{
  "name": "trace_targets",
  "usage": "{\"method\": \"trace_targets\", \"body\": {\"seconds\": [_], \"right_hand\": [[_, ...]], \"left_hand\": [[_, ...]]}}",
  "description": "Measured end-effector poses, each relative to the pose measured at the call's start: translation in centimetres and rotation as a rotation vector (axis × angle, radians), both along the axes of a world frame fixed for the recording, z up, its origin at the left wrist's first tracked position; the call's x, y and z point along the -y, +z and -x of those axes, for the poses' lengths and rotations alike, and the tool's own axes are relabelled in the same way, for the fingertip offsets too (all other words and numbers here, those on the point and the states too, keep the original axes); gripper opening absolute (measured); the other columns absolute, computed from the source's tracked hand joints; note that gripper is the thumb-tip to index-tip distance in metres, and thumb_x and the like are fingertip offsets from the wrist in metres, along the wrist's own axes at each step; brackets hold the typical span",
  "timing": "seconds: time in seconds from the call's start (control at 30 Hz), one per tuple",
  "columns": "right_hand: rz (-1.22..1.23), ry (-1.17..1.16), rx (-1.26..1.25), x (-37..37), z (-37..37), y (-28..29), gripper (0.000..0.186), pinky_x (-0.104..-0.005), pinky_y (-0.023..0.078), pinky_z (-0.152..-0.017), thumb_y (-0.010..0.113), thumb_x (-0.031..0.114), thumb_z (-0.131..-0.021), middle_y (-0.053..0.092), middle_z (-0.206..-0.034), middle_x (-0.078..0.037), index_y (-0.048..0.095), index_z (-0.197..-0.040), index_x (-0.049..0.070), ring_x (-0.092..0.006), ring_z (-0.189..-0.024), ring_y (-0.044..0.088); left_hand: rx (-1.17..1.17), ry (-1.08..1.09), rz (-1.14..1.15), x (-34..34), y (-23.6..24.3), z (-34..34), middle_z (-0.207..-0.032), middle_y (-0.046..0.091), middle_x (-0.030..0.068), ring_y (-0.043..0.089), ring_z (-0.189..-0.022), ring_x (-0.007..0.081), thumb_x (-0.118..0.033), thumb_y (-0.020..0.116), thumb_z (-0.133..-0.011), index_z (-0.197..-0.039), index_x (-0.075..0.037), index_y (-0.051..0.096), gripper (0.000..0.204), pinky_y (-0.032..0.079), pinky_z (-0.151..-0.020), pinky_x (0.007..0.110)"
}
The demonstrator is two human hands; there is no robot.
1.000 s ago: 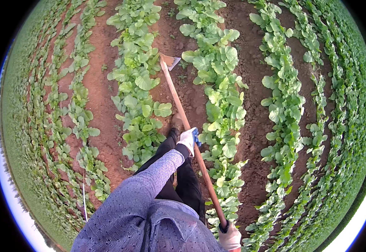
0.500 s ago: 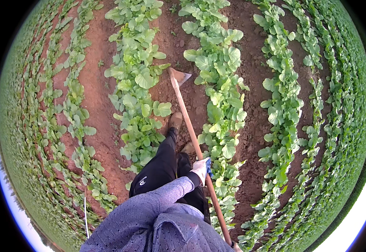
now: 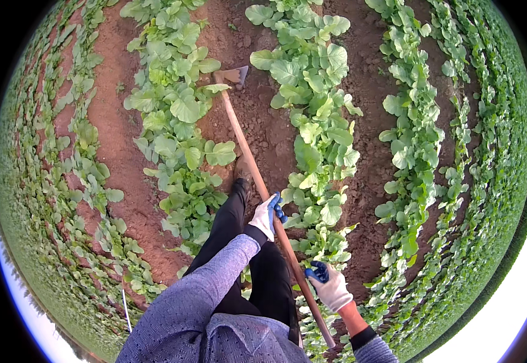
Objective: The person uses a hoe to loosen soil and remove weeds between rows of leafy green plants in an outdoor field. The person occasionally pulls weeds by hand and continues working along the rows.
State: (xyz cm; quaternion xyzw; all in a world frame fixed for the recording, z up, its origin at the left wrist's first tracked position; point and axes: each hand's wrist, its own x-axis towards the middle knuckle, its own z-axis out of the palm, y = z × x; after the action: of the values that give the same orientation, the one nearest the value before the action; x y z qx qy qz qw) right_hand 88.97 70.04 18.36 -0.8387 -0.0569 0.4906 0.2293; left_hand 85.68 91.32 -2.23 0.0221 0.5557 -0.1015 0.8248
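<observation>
A long wooden-handled hoe (image 3: 243, 140) slants across the furrow between two leafy rows. Its flat metal blade (image 3: 235, 75) is at the far end, by the leaves of the left row. My left hand (image 3: 266, 215), in a white glove with blue coated fingers, is closed round the middle of the handle. My right hand (image 3: 331, 288), gloved the same way, is beside the lower handle with its fingers loosely curled and apart. It appears off the wood. The handle's butt end shows below it.
Leafy green plants (image 3: 185, 106) run in a row to my left, and another row (image 3: 315, 121) runs to my right. Reddish-brown soil (image 3: 269, 130) lies between them. My shoe (image 3: 242, 169) stands in the furrow near the handle. More crop rows stretch out on both sides.
The hoe blade has moved farther away and left. My left hand has moved forward and left with the handle. My right hand has left the butt end and come up beside the handle, its fingers loosened.
</observation>
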Motion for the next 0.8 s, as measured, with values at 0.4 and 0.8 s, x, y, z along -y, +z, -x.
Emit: {"method": "trace_targets", "body": {"seconds": [0.4,0.8], "right_hand": [[-0.547,-1.024,0.037,-28.3,-27.8,-46.1,0.032,-0.0314,0.054,-0.049,0.069,0.009,-0.085,0.061,-0.074,-0.006,0.055,-0.112,0.004,-0.0163,-0.053,0.057],[-0.021,0.608,0.28,-36.7,-20.5,-46.4,0.061,-0.0433,0.05,-0.086,0.066,0.034,-0.083,0.066,-0.096,-0.025,0.049,-0.13,-0.001,-0.038,-0.096,0.064]], "left_hand": [[-0.1,-0.087,0.246,-1.1,-11.6,-2.9,-0.066,0.048,-0.0032,0.051,-0.06,0.0142,-0.032,0.064,-0.092,-0.091,-0.008,0.061,0.024,0.05,-0.064,0.036],[-0.115,0.093,0.285,-1.1,-13.4,-1.8,-0.082,0.063,-0.0004,0.053,-0.06,0.0096,-0.022,0.066,-0.091,-0.104,-0.008,0.068,0.02,0.055,-0.055,0.033]]}}
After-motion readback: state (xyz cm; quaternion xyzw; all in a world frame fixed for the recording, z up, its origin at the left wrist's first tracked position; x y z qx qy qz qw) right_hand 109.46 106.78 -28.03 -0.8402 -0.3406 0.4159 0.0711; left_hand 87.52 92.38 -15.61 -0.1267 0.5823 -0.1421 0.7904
